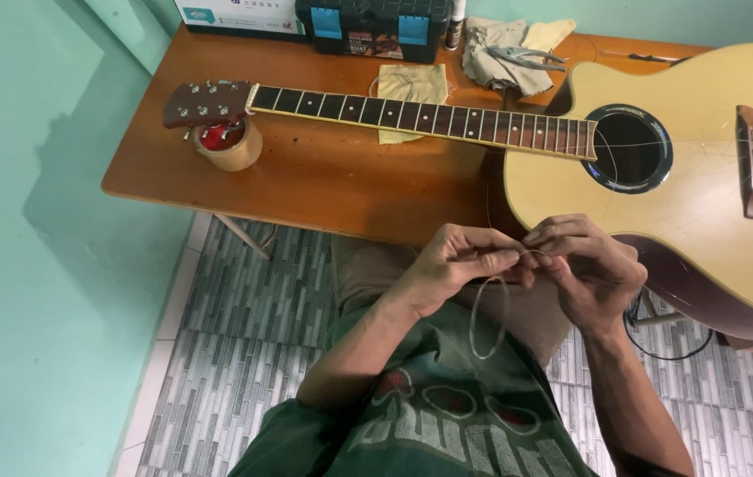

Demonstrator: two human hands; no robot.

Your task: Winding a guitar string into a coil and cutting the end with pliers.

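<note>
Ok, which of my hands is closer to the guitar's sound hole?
Right. The right hand sits just below the sound hole, over the guitar's lower edge, pinching the coiled string. The left hand pinches it too, farther left, off the body.

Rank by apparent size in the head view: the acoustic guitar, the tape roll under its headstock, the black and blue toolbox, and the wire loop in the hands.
1. acoustic guitar
2. toolbox, cut off by the frame
3. tape roll and wire loop: too alike, and the loop is nearer the camera.
</note>
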